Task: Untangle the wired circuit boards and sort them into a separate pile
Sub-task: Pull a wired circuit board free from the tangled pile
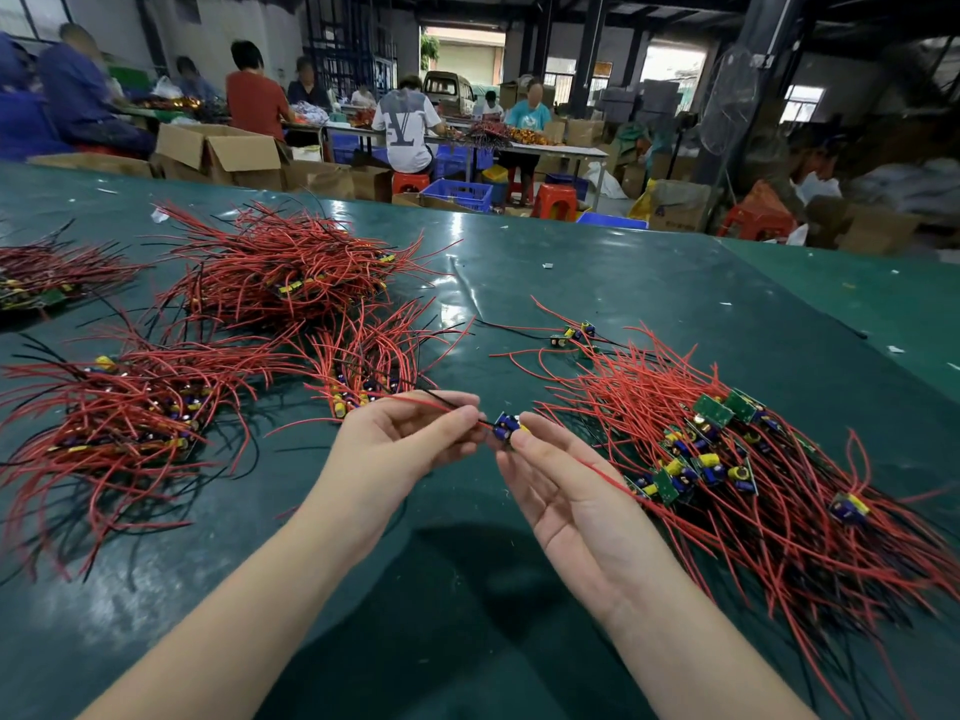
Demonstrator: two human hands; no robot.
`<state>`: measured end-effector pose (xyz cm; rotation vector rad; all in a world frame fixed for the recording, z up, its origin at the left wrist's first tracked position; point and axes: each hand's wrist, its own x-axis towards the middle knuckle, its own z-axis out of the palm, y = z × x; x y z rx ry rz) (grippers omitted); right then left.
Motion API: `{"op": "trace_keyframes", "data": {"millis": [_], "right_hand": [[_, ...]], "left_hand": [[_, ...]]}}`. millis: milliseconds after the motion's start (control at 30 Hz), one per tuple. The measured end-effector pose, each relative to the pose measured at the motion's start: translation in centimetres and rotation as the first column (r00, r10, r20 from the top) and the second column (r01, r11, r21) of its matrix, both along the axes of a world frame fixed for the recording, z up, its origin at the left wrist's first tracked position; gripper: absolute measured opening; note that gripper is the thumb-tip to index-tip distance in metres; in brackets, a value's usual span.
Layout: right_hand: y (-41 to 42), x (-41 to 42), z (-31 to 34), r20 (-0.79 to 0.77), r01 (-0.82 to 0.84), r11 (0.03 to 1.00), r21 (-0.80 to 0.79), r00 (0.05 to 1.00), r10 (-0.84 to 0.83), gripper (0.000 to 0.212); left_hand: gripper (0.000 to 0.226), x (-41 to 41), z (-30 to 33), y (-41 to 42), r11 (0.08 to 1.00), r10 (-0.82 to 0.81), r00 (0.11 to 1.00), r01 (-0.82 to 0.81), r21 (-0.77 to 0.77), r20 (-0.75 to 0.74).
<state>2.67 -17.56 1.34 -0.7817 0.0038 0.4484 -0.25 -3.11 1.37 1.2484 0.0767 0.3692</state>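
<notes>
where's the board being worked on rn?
Head view, centre: the circuit board is held above the green table between the left hand and right hand, left of the right-side pile.

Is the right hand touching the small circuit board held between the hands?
Touching. The head view shows the right hand with its fingertips against the circuit board.
</notes>
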Motion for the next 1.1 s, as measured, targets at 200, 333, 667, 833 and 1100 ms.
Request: {"op": "trace_keyframes", "data": {"millis": [200,333,667,833,1100], "right_hand": [[0.0,-0.4,0.4,0.006,-0.096,0.995,0.027,0.995,0.096,0.026],[0.0,-0.4,0.5,0.009,-0.086,0.995,0.058,0.996,0.085,0.027],[-0.3,0.4,0.0,0.081,0.112,0.993,-0.029,0.991,-0.109,0.009],[-0.2,0.3,0.6,0.008,-0.006,0.999,0.039,1.0,0.006,0.009],[-0.5,0.4,1.0,0.018,-0.004,0.997,0.074,1.0,0.003,0.011]], "left_hand": [[0.02,0.1,0.1,0.5,0.978,-0.09,0.994,0.076,-0.194,-0.061],[0.013,0.3,-0.1,0.4,0.961,-0.113,0.991,0.09,-0.261,-0.071],[0.02,0.4,-0.1,0.7,0.941,0.003,0.997,-0.027,-0.338,-0.073],[0.01,0.5,0.2,0.9,0.929,0.025,0.994,-0.063,-0.365,-0.109],[0.019,0.4,0.4,1.2,0.925,0.012,0.998,-0.034,-0.379,-0.06]]}}
